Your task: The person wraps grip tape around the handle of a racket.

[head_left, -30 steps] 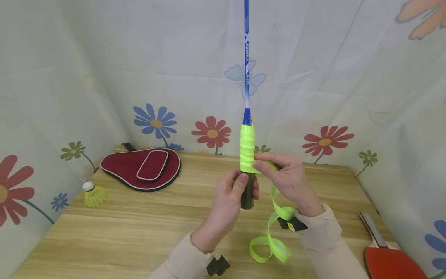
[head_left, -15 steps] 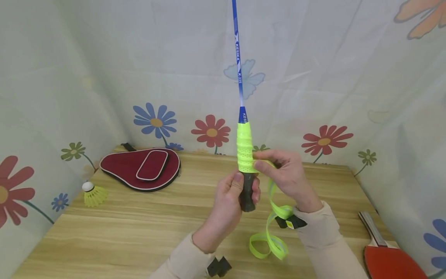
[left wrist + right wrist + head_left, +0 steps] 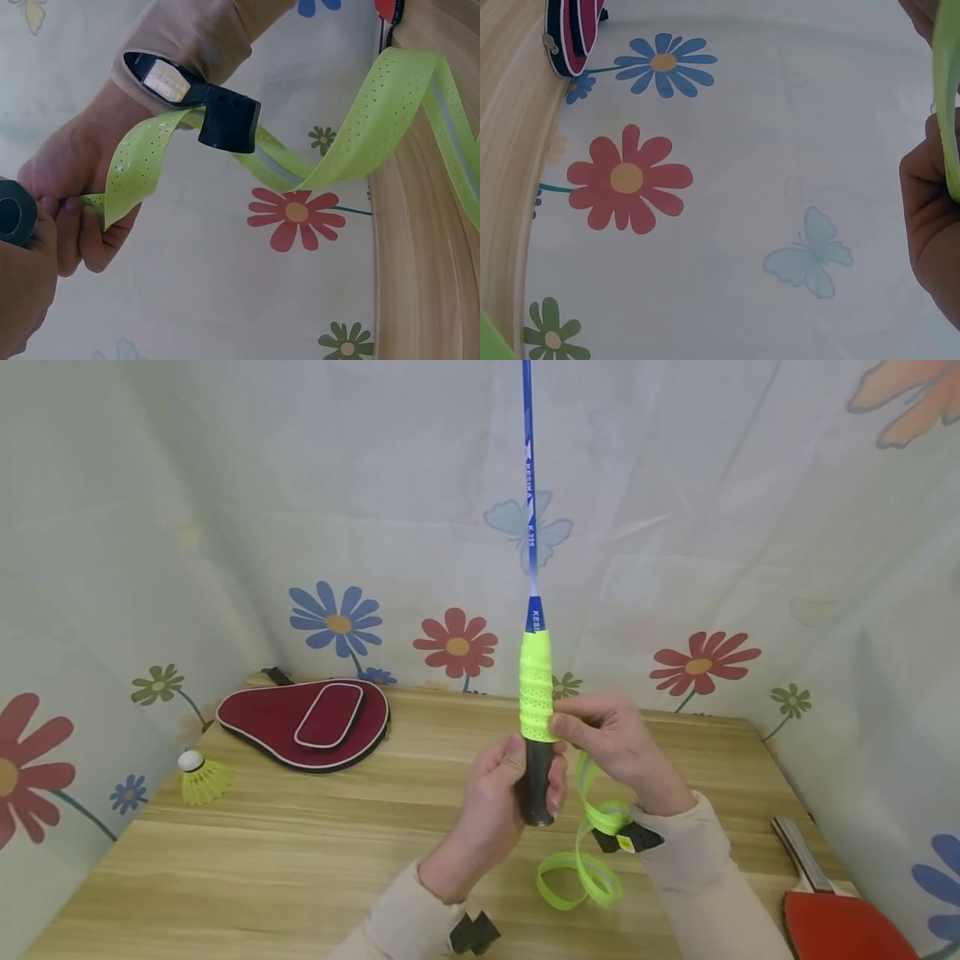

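Note:
In the head view my left hand (image 3: 491, 797) grips the bare black lower handle (image 3: 537, 785) of a badminton racket, held upright with its blue shaft (image 3: 530, 493) running out of the top of view. Neon yellow perforated grip tape (image 3: 536, 685) is wound round the upper handle. My right hand (image 3: 622, 747) pinches the tape between thumb and fingers, right at the lowest turn. From there a loose tail of tape (image 3: 600, 818) hangs in curls below the right hand. In the left wrist view the tail (image 3: 382, 112) twists past the right wrist, and the handle's dark end (image 3: 15, 214) shows.
A wooden table (image 3: 300, 860) lies beneath. On it are a dark red paddle case (image 3: 262, 718), a yellow shuttlecock (image 3: 204, 778) at left and a red table tennis paddle (image 3: 840, 922) at right. A flower-printed curtain (image 3: 420, 527) surrounds the back and sides.
The racket tilted left half a second ago and is upright again now, sitting slightly lower. Its lettering has turned a little. Both hands keep their hold, and the tape's curls shift slightly.

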A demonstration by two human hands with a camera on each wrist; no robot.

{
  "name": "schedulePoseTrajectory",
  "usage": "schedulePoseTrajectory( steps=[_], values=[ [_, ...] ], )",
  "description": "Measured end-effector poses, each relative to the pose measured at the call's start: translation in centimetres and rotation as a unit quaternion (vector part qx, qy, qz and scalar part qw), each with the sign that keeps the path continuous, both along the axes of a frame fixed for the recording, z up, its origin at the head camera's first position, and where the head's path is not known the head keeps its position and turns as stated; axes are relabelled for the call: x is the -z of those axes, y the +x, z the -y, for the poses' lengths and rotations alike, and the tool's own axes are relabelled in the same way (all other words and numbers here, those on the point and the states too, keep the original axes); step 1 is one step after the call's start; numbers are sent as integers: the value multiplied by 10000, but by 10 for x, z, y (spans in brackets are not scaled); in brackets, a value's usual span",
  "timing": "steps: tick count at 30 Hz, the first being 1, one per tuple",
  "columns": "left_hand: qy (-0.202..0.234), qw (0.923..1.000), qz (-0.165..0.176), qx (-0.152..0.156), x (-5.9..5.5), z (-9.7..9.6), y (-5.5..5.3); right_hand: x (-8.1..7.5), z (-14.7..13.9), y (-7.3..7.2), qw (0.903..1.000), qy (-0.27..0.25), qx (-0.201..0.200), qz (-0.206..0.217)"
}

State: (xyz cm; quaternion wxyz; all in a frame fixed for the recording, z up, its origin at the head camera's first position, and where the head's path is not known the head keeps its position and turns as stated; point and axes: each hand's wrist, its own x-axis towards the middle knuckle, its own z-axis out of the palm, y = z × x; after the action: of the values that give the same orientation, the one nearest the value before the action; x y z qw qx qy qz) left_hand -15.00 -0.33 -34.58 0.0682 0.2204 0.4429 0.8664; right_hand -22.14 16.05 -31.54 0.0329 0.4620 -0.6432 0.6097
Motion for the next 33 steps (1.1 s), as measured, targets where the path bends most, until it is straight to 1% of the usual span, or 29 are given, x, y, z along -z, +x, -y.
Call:
schedulePoseTrajectory(
  steps=[1, 3, 5, 7, 11, 15, 18, 24, 27, 33],
  values=[
    [-86, 10000, 3, 19, -1, 1, 0, 0, 0, 1, 9999, -84, 74, -9],
    [-305, 9995, 28, -53, -2, 2, -2, 0, 0, 4, 9992, -195, 334, -33],
    [-560, 9981, 104, -239, -4, 3, -3, -1, 1, 6, 9979, -244, 596, -16],
    [-734, 9959, 271, -450, -6, 4, -4, -1, 4, 7, 9964, -244, 811, -11],
    [-1006, 9904, 509, -806, -5, 4, -6, 2, 8, 10, 9911, -66, 1327, -116],
    [-1142, 9849, 600, -1156, -4, 4, -7, 4, 10, 11, 9842, 184, 1737, -299],
    [-1062, 9831, 612, -1361, -3, 4, -8, 4, 11, 11, 9834, 287, 1771, -280],
    [-878, 9829, 399, -1568, -2, 4, -6, 4, 7, 8, 9898, 209, 1407, 41],
    [-803, 9840, 280, -1566, -2, 4, -6, 5, 5, 6, 9907, 136, 1347, 98],
    [-679, 9865, 102, -1487, -2, 3, -5, 5, 5, 3, 9907, -54, 1354, 139]
  ],
)
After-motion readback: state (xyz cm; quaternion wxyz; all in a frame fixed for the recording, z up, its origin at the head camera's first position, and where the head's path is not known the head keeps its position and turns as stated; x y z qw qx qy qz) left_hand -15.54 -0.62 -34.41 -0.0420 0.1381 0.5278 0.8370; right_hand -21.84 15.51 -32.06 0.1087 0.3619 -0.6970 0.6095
